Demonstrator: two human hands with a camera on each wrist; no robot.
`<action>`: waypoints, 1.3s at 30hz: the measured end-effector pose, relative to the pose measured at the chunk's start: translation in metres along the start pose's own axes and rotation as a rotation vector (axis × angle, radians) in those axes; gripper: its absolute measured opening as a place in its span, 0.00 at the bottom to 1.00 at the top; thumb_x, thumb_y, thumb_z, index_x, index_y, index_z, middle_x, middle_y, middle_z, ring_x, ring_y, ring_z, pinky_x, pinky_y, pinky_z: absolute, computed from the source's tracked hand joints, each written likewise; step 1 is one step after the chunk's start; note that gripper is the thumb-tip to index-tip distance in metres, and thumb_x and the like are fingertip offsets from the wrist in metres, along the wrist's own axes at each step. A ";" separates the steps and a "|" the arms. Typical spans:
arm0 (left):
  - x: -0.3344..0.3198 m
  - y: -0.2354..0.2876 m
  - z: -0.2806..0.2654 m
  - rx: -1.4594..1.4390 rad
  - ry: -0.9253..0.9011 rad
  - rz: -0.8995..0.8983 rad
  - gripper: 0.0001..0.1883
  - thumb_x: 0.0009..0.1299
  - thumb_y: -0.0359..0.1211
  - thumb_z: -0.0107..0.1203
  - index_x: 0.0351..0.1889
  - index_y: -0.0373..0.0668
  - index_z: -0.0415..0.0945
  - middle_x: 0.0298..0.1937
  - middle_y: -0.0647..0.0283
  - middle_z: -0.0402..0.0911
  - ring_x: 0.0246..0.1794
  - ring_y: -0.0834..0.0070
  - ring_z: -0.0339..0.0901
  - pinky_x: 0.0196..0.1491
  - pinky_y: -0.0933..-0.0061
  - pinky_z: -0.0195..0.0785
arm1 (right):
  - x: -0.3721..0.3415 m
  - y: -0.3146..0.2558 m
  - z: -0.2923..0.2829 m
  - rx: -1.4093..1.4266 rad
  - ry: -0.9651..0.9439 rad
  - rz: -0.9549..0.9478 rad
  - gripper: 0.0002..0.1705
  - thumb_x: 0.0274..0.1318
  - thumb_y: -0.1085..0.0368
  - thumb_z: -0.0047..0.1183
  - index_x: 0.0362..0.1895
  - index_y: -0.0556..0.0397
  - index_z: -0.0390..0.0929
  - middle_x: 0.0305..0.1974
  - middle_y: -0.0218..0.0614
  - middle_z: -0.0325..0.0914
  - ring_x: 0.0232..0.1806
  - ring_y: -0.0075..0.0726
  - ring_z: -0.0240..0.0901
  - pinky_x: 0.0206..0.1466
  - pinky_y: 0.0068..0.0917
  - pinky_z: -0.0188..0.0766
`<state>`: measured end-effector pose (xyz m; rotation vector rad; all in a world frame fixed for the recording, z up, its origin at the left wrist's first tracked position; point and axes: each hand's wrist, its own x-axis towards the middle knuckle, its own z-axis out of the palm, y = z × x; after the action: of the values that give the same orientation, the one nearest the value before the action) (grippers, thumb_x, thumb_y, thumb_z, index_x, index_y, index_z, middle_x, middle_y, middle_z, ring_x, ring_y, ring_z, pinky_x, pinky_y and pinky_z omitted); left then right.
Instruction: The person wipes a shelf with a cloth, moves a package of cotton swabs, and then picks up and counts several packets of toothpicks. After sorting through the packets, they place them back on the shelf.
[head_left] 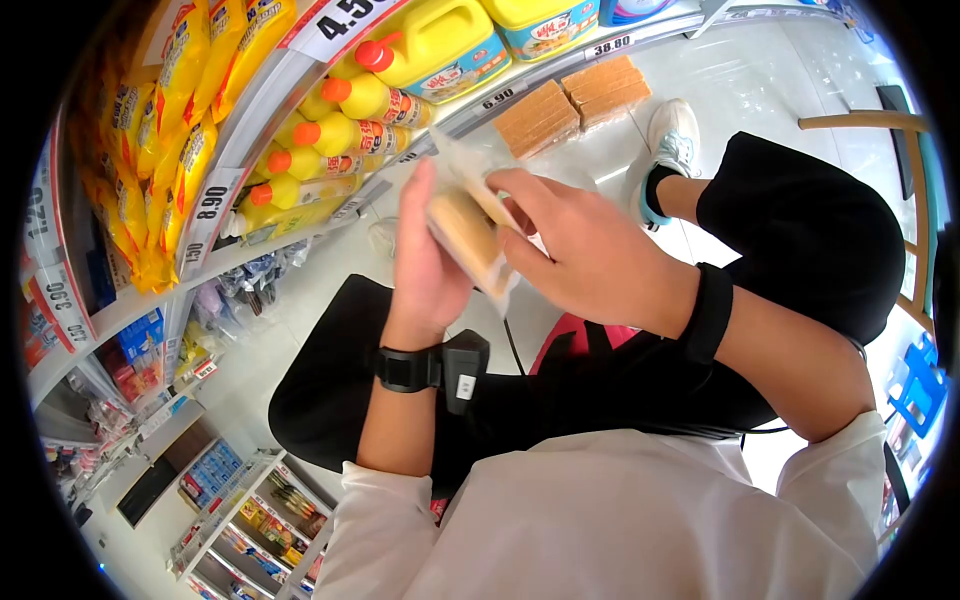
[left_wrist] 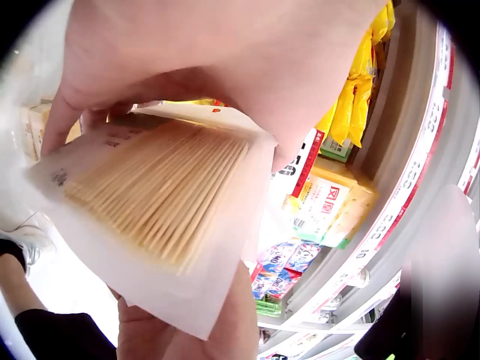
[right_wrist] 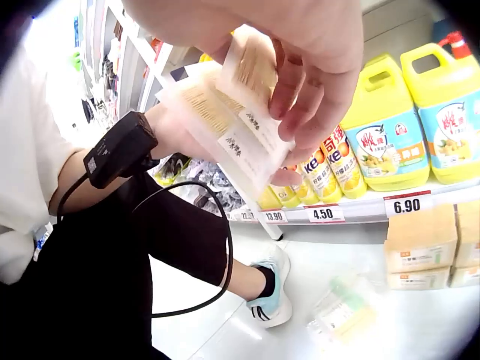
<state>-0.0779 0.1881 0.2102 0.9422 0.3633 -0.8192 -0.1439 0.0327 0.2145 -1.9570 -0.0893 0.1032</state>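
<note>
My left hand (head_left: 425, 260) holds a flat translucent packet of toothpicks (left_wrist: 157, 195) against its palm, thumb on one edge and fingers on the other in the left wrist view. From the other side my right hand (head_left: 610, 250) pinches a second toothpick packet (right_wrist: 253, 71) between thumb and fingers. This one overlaps the left-hand packet (right_wrist: 202, 112) in the right wrist view. Rows of thin wooden sticks and dark printed characters show through the wrapping. Both hands are close together above the lap, and the packets look blurred in the head view.
Plastic-wrapped blocks of packets (head_left: 540, 120) lie on the tiled floor beside a shoe (head_left: 675, 140). Shelves at the left carry yellow bottles (head_left: 355, 135), large yellow jugs (head_left: 440, 50) and yellow bags (head_left: 190, 70). A wooden chair (head_left: 870, 120) stands at the right.
</note>
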 end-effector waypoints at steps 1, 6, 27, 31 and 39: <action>0.001 -0.006 0.000 0.035 0.053 0.011 0.30 0.74 0.57 0.36 0.54 0.41 0.70 0.49 0.60 0.77 0.50 0.68 0.75 0.54 0.65 0.68 | -0.001 0.002 0.003 -0.002 -0.008 0.002 0.20 0.61 0.64 0.50 0.52 0.63 0.66 0.36 0.53 0.75 0.35 0.52 0.75 0.42 0.36 0.72; 0.004 -0.020 -0.007 0.217 -0.048 -0.012 0.29 0.75 0.58 0.35 0.53 0.43 0.71 0.46 0.64 0.76 0.48 0.72 0.74 0.52 0.68 0.69 | -0.002 0.007 0.004 0.036 -0.096 0.070 0.32 0.57 0.52 0.53 0.55 0.66 0.65 0.42 0.55 0.76 0.44 0.58 0.75 0.47 0.41 0.72; 0.017 -0.021 -0.025 -0.124 -0.038 -0.064 0.30 0.73 0.57 0.41 0.62 0.45 0.65 0.58 0.63 0.72 0.56 0.71 0.72 0.59 0.63 0.64 | 0.012 0.027 -0.003 -0.171 0.010 0.176 0.20 0.54 0.71 0.45 0.50 0.64 0.60 0.25 0.60 0.75 0.30 0.66 0.74 0.36 0.52 0.71; 0.019 -0.024 -0.024 -0.075 0.078 -0.016 0.27 0.73 0.58 0.42 0.55 0.46 0.68 0.54 0.64 0.74 0.54 0.72 0.73 0.56 0.65 0.66 | 0.009 0.021 -0.001 -0.196 -0.077 0.221 0.25 0.57 0.71 0.45 0.60 0.62 0.59 0.28 0.60 0.75 0.29 0.64 0.75 0.34 0.46 0.71; 0.022 -0.040 -0.027 0.130 0.078 -0.004 0.43 0.66 0.58 0.55 0.66 0.39 0.50 0.47 0.59 0.73 0.51 0.71 0.73 0.50 0.65 0.68 | -0.001 0.026 0.013 -0.147 -0.165 -0.012 0.21 0.57 0.66 0.52 0.53 0.58 0.65 0.32 0.54 0.78 0.33 0.58 0.77 0.36 0.42 0.73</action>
<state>-0.0918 0.1878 0.1592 1.0971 0.3829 -0.8183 -0.1458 0.0347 0.1857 -2.0915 -0.2224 0.2565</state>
